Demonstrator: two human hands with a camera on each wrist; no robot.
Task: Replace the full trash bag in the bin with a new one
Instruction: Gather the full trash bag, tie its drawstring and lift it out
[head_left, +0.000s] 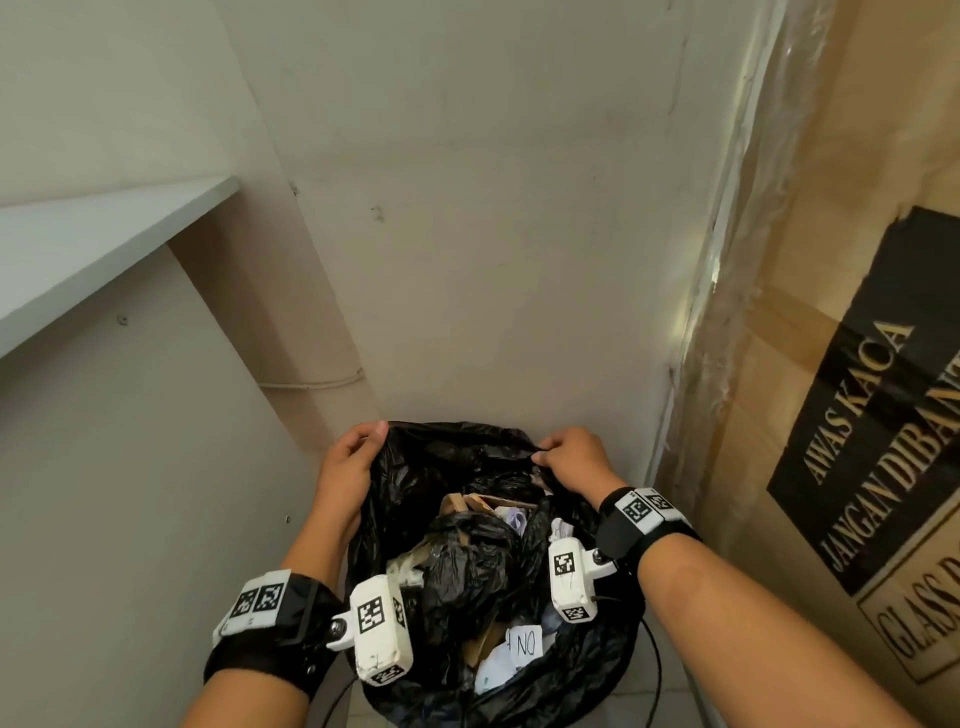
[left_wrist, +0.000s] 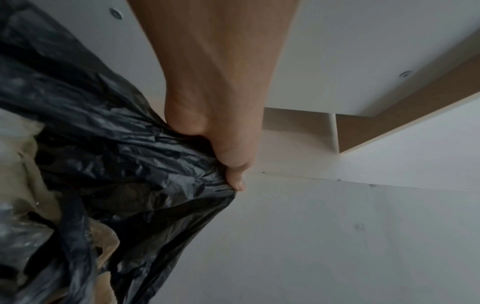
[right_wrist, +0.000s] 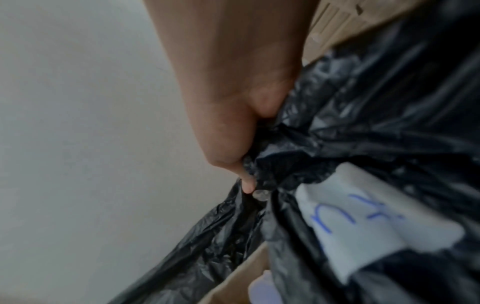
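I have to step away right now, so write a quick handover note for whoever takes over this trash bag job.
Left hand: grips the far left edge of the black trash bag.
Right hand: pinches the bag's far right edge.
Where things are: the bag is open, full of trash: crumpled paper, cardboard scraps, a smaller black bag. It sits low in a corner, between a white shelf unit and a large cardboard box. The bin itself is not visible.
Done: both hands have the bag's rim.
Left: gather and close the mouth, lift the bag out, fit a new one. No new bag is in view.
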